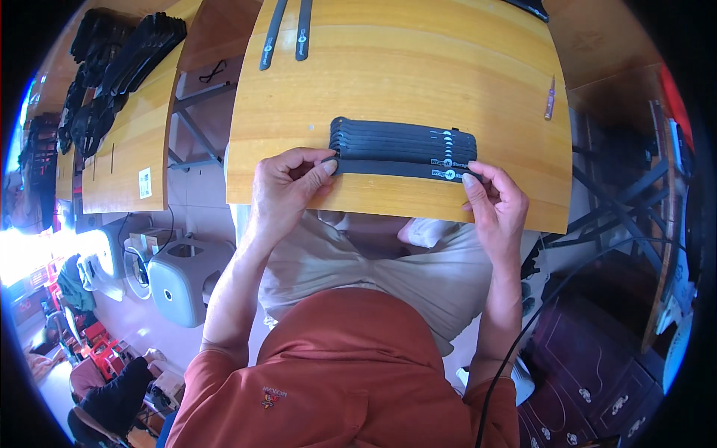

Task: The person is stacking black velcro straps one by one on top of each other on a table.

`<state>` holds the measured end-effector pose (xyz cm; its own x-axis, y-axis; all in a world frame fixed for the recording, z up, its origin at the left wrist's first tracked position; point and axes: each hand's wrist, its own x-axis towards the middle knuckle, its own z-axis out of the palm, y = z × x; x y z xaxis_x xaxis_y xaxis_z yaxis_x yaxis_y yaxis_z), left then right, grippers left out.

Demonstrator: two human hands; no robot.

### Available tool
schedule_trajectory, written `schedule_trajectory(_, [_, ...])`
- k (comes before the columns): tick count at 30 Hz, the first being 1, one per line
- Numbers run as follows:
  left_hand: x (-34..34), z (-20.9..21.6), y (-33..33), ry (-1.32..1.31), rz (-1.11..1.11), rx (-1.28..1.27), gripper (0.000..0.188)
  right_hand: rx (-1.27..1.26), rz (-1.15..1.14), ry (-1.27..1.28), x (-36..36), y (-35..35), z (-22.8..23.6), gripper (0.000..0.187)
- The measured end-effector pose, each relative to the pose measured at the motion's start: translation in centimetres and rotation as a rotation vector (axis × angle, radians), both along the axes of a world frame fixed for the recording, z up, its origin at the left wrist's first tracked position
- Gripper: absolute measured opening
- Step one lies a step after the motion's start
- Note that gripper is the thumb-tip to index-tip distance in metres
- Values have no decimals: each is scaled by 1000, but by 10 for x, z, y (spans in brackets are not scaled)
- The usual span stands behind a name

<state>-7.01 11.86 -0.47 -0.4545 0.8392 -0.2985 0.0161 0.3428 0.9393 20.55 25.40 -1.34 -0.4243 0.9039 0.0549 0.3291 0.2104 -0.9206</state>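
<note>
On the wooden table (388, 82) in front of me lies a row of overlapping flat black straps (396, 140), each with a white print near its right end. The nearest black strap (385, 168) lies along the front of that row, close to the table's near edge. My left hand (287, 187) pinches its rounded left end between thumb and fingers. At the printed right end, my right hand (499, 200) closes its thumb and index finger on the same strap. The undersides of the straps are hidden.
Two loose black straps (302, 33) lie at the far left of the table. A slim pointed tool (550, 101) rests near the right edge. Piles of black straps (146, 56) cover part of another table at left. Below it stands a grey stool (175, 280); a black cable (534, 317) hangs at right.
</note>
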Motion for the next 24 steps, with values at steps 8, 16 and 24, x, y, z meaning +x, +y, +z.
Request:
schedule_trajectory(8, [-3, -6, 4, 8, 14, -8, 21, 57, -10, -35, -3, 9, -4, 18])
schedule_trajectory(16, [-1, -3, 12, 59, 38, -82, 18, 36, -67, -55, -4, 12, -10, 15])
schedule_trajectory(24, [-4, -3, 12, 69, 32, -114, 17, -33, -75, -74, -8, 13, -4, 12])
